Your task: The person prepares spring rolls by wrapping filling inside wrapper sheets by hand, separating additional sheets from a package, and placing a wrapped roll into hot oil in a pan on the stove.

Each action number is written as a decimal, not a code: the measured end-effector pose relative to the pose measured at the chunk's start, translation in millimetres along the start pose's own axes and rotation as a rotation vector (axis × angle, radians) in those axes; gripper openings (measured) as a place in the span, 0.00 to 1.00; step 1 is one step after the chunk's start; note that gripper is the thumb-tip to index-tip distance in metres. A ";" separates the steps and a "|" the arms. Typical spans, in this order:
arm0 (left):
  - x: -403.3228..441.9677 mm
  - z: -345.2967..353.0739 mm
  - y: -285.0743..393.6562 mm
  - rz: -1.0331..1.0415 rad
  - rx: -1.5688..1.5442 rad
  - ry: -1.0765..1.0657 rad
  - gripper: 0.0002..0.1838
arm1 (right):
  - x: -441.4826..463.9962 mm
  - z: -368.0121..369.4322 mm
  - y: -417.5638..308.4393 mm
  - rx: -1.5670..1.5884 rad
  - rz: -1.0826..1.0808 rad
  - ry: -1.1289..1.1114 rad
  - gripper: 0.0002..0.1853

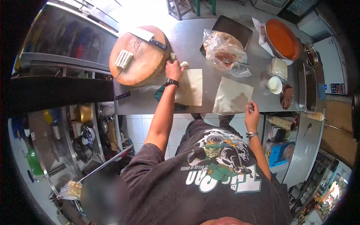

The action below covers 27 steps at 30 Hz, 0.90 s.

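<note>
My left hand (174, 71), with a dark watch at the wrist, is at the right side of a round wooden chopping block (129, 69). Its fingers are closed around a short white strip (183, 64); part of the strip is hidden. Just below that hand lies a pale square dough sheet (193, 90). A second square sheet (230, 93) lies farther right, shadowed near one corner. At its right edge my right hand (252, 108) has its fingers pinched together on the margin. On the block rest several white strips (123, 59) and a knife (150, 38).
A clear plastic bag of brownish food (227, 52) lies against a dark tray (232, 30). To the right are a big bowl of orange sauce (282, 39), a white cup (275, 85), a white packet (279, 68) and a metal pan (308, 88). Shelves flank the table below.
</note>
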State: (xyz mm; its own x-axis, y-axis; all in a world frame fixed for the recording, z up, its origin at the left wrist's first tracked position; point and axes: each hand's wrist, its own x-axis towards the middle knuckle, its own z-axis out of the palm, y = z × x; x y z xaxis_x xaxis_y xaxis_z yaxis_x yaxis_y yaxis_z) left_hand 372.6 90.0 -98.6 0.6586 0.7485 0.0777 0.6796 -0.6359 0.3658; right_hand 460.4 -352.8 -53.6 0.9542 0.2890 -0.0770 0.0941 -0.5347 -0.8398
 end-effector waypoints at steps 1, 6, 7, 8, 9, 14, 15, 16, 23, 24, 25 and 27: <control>-0.7 0.5 2.4 0.003 0.011 0.036 0.18 | -6.1 0.4 -0.9 0.003 0.026 0.007 0.19; 1.4 -0.3 -7.5 0.092 -0.073 0.073 0.17 | -22.9 9.3 -3.8 0.082 0.090 0.021 0.17; 2.7 3.4 -9.3 0.115 -0.099 0.106 0.17 | -25.3 11.7 -5.2 0.079 0.092 0.028 0.17; 4.6 7.1 -10.9 0.071 -0.168 0.078 0.17 | -27.2 13.8 -6.5 0.076 0.082 0.037 0.16; 8.5 4.6 -9.5 0.078 -0.175 0.076 0.17 | -27.6 17.0 -6.6 0.075 0.069 0.045 0.16; 15.0 -9.3 6.3 0.063 -0.416 0.178 0.15 | -27.5 37.8 -21.9 0.182 0.010 0.041 0.15; 17.7 -14.9 12.6 0.120 -0.548 0.299 0.16 | -26.7 42.2 -37.2 0.213 0.020 0.015 0.15; 14.4 -29.4 21.6 0.102 -0.639 0.227 0.16 | -24.8 45.8 -51.8 0.220 0.025 0.004 0.15; -67.4 -109.3 74.6 -0.286 -2.350 -1.026 0.23 | -4.7 79.9 -168.9 0.716 0.259 -0.465 0.19; -80.8 -116.0 76.7 -0.275 -2.385 -1.093 0.26 | -4.7 83.3 -180.4 0.807 0.283 -0.503 0.20; -91.7 -120.0 77.1 -0.326 -2.414 -1.165 0.26 | -4.7 86.7 -191.9 0.896 0.311 -0.541 0.20; -109.3 -126.8 81.0 -0.241 -2.459 -1.250 0.27 | -6.4 89.6 -211.7 1.068 0.358 -0.602 0.20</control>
State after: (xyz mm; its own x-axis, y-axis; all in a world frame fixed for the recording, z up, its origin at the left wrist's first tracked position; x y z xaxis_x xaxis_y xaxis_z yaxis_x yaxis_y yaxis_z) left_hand 314.7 -19.4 40.2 0.9957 -0.0883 0.0265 0.0854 0.9917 0.0957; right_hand 408.8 -170.2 76.6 0.5737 0.7241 -0.3828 -0.6819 0.1635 -0.7129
